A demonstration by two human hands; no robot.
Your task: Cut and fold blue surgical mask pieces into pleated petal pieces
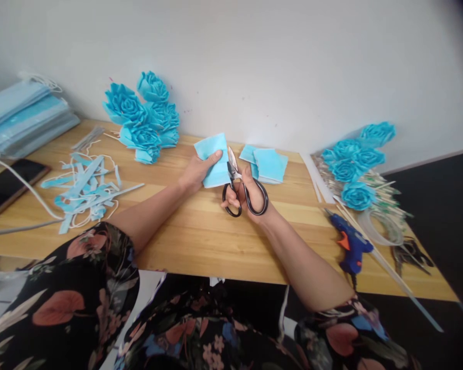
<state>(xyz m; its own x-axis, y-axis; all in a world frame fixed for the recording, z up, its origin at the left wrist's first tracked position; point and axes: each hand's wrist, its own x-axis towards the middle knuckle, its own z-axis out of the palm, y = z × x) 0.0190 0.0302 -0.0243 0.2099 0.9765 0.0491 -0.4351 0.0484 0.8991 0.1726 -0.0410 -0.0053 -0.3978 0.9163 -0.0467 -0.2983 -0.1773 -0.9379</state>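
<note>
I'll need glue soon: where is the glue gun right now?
In the head view the blue glue gun lies on the table's right side near its front edge, just in front of the paper roses, right of the right hand holding scissors.

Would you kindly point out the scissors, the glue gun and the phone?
scissors point(234, 176), head view, at the pivot.
glue gun point(354, 246), head view, on its blue body.
phone point(7, 185), head view, on its dark screen.

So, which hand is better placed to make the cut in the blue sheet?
Probably the right hand: it holds the scissors, blades at the edge of the blue sheet, which the left hand steadies.
</note>
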